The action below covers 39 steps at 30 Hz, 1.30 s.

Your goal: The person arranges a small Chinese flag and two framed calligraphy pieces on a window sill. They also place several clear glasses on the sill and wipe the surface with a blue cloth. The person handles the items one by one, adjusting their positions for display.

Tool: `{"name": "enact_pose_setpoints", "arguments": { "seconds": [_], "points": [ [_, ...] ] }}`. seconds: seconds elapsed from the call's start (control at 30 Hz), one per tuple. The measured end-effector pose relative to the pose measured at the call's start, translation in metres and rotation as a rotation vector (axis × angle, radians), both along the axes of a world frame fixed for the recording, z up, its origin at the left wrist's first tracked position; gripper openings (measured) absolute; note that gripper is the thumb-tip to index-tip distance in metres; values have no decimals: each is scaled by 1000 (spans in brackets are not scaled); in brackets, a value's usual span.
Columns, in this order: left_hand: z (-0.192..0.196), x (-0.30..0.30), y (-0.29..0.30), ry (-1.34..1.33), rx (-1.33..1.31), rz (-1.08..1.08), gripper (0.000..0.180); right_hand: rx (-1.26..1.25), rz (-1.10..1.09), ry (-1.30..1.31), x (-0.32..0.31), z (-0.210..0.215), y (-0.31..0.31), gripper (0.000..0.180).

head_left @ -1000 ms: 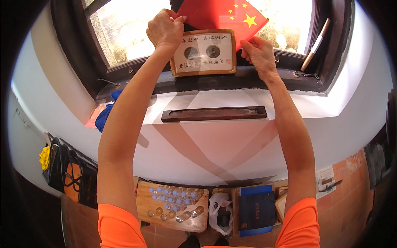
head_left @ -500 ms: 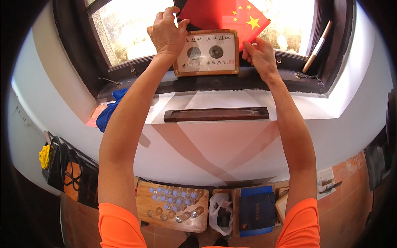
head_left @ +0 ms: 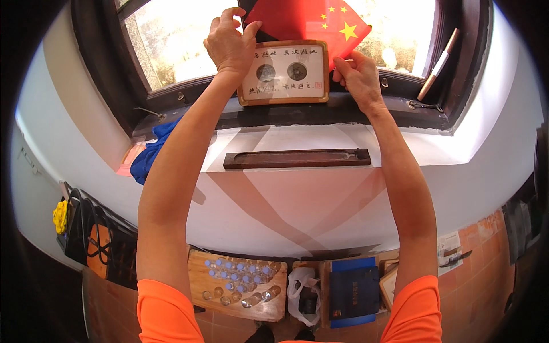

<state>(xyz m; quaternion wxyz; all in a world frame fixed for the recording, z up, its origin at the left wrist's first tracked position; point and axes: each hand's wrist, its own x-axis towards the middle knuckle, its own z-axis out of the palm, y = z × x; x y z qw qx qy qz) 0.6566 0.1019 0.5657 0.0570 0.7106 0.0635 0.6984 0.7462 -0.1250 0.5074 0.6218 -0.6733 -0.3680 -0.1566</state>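
In the head view, the right hand [head_left: 359,80] pinches the lower corner of a red flag [head_left: 311,26] in its fingers. The left hand [head_left: 230,47] holds thumb and forefinger spread at the flag's left corner; whether they touch it is hard to tell. The flag slants before the window, above and behind a picture frame [head_left: 283,73] containing two grey discs. A shallow wooden tray [head_left: 297,158] lies along the front edge of the windowsill [head_left: 420,148], with room at its right end. Below, a tabletop [head_left: 271,308] carries blue-capped bottles [head_left: 246,274]; beside it, a plastic bag [head_left: 294,283] contains something dark.
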Motion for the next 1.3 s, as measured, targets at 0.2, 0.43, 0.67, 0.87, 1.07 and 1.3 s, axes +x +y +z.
{"name": "enact_pose_setpoints", "arguments": {
  "seconds": [0.2,0.43,0.67,0.87,1.07,1.3],
  "points": [
    [-1,4,-1,-25,153,77,22,-7,-20,-14,-1,1,-1,16],
    [0,6,-2,-13,180,108,27,-4,-20,-32,0,1,-2,18],
    [2,9,3,-54,258,125,35,0,-21,-19,-2,2,-2,17],
    [-1,13,-2,19,94,36,31,2,-14,-34,-1,2,0,16],
    [12,1,-32,-24,32,-101,44,-17,-21,-30,-3,1,-6,13],
    [8,18,-8,-49,158,29,18,1,-14,-29,-7,4,-1,17]
  ]
}}
